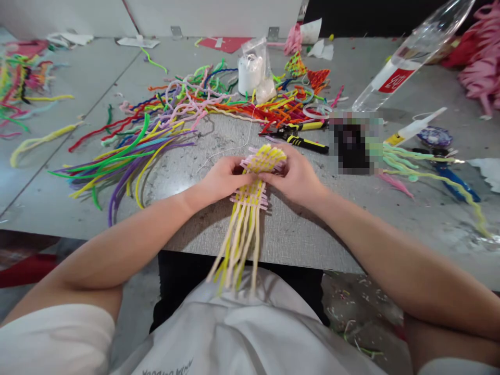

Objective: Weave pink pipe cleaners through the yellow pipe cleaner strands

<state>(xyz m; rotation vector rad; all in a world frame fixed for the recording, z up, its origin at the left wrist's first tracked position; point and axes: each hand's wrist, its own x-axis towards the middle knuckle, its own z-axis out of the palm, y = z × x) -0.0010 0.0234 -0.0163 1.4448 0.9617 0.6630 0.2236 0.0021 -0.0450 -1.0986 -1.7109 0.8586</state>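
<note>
Between my two hands is a woven strip (252, 194) of yellow, cream and pale pink pipe cleaners. Its upper part bends over, and long loose ends hang down past the table's front edge toward my shirt. My left hand (223, 179) grips the strip's left side, thumb on the front and fingers behind. On the opposite side my right hand (297, 177) pinches it, with the thumb pressed near the middle. The fingertips behind the weave are hidden. Just beyond the strip lie yellow-and-black pliers (300, 138).
Loose coloured pipe cleaners (133, 156) spread across the left and back of the grey table (219, 229). A white thread spool (250, 75) stands at the back. To the right are a clear plastic bottle (402, 62), a white-nozzled glue tube (416, 127) and blue-handled pliers (457, 182).
</note>
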